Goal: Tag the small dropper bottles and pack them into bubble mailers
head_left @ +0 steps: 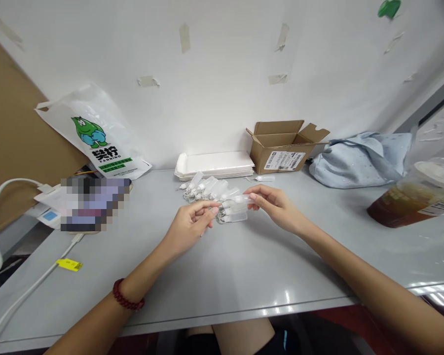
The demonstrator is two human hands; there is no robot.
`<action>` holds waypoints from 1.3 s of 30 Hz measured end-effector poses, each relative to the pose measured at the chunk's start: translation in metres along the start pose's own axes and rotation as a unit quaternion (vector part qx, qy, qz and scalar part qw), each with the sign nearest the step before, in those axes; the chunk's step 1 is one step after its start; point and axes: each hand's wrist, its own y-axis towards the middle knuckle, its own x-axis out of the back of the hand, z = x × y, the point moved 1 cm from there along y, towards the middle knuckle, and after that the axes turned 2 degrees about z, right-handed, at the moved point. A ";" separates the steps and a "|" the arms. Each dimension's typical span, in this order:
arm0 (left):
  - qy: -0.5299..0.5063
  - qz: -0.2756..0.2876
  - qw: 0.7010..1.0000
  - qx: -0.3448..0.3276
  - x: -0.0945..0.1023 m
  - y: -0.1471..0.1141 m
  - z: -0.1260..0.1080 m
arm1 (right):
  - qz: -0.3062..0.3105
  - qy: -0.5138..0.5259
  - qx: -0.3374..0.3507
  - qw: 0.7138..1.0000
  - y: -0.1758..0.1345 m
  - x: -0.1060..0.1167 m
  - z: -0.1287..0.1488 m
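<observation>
Handling one small clear vial (241,198) above the worktop (281,268), the two hands work close together at the near edge of a loose group of similar white-capped vials (218,189). The right hand (276,204) has thumb and forefinger grasping the clear end of that vial; the left hand (192,221) has its other fingers curled in, thumb and forefinger apparently pinched on a thin cord (219,205) by the white cap. Whether that cord belongs to the same vial is hard to tell, since the loops overlap there. Two more vials lie just below the held one, and a lone vial (265,179) lies apart, in front of the open cardboard box (261,157) and the stack of flat white packets (214,165).

To handle this well, a light grip on the smooth plastic seems wise, with the cord drawn gently rather than tugged, because a snagged loop could drag its neighbours along. Checking that only one cord sits between the left fingers would help, as would keeping the caps facing the same way. Both wrists are best held low and steady, with the cup of drink (403,202) left well out at the right, away from the elbow.
</observation>
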 end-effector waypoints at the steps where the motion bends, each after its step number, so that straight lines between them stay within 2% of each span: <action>1: -0.002 0.003 1.000 0.001 -0.001 0.000 0.001 | 0.005 0.006 -0.004 1.000 0.000 -0.001 0.001; 6: 0.007 0.017 1.000 0.005 -0.004 0.001 0.001 | 0.017 0.020 -0.016 1.000 -0.001 -0.004 0.004; 14: 0.007 -0.016 0.999 0.031 0.000 -0.001 -0.001 | 0.013 0.032 -0.034 0.999 -0.002 -0.004 0.008; 21: 0.016 0.054 0.998 0.028 -0.002 -0.002 -0.005 | 0.019 0.023 -0.035 0.999 -0.003 -0.007 0.007; 23: 0.013 0.058 0.998 0.032 -0.003 -0.002 -0.005 | 0.021 0.024 -0.039 0.999 -0.003 -0.008 0.008; 32: -0.141 0.059 0.985 0.078 -0.005 0.000 0.000 | 0.040 0.060 -0.054 0.996 -0.004 -0.014 0.009; 39: -0.183 0.057 0.978 0.084 -0.004 -0.002 -0.003 | 0.053 0.077 -0.049 0.994 -0.006 -0.014 0.009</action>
